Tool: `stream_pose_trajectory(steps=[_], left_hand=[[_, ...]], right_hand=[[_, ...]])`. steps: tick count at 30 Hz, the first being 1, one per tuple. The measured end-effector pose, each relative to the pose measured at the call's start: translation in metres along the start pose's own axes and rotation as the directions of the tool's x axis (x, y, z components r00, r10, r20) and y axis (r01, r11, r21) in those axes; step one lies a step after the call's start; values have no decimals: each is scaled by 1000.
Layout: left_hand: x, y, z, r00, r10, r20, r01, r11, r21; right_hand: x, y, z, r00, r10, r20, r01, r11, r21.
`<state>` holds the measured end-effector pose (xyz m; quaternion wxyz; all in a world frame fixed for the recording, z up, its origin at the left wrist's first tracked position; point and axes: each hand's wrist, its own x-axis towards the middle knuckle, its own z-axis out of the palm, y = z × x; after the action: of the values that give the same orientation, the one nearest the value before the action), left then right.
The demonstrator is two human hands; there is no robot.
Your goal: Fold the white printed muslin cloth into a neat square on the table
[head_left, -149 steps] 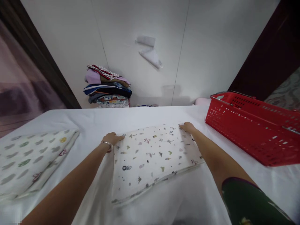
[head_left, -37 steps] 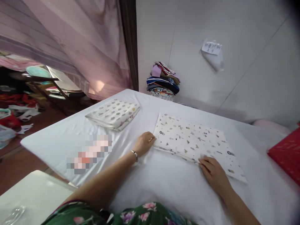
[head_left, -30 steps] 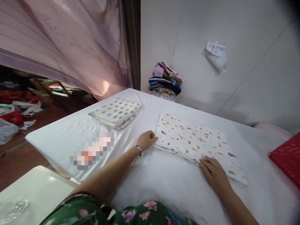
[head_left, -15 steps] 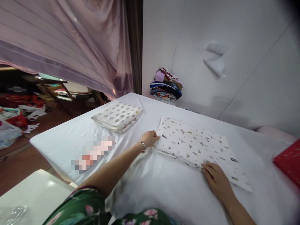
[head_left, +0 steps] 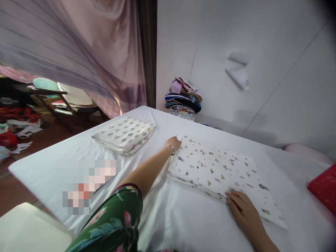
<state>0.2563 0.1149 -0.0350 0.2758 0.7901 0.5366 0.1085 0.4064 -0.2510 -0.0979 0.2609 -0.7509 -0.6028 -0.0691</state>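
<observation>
A folded white cloth (head_left: 214,164) printed with small grey and green figures lies flat on the white-covered table (head_left: 181,217). My left hand (head_left: 173,142), a bracelet at its wrist, is closed on the cloth's far left corner. At the near edge, right of the middle, the fingers of my right hand (head_left: 240,202) are pinched on the folded layers. To the left rests a second folded cloth (head_left: 126,134) with a grey cloud-like print, apart from both hands.
A pixelated patch (head_left: 89,185) covers something on the table's left side. A red item (head_left: 324,189) lies at the right edge. Folded clothes (head_left: 183,98) are stacked by the wall behind. A pink curtain (head_left: 118,45), a chair (head_left: 70,101) and a white surface (head_left: 28,227) are on the left.
My left hand has moved along the cloth's left side from near its front to the far corner. My right hand stays at the near edge. The view has shifted slightly.
</observation>
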Motion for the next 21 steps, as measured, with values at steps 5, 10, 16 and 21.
stream_pose_trajectory(steps=[5,10,16,21], left_hand=[[14,-9,10,999,-18,-36,18,1000,8],[27,-8,10,999,-5,-33,5,1000,-12],[48,9,7,1000,-10,-9,10,999,-36],[60,14,12,999,-46,-25,44,997,-56]], right_hand=[[-2,6,3,1000,-15,-15,15,1000,20],[-2,4,2,1000,7,-14,-6,1000,16],[-1,4,2,1000,-14,-26,14,1000,12],[-3,8,3,1000,-20,-17,20,1000,3]])
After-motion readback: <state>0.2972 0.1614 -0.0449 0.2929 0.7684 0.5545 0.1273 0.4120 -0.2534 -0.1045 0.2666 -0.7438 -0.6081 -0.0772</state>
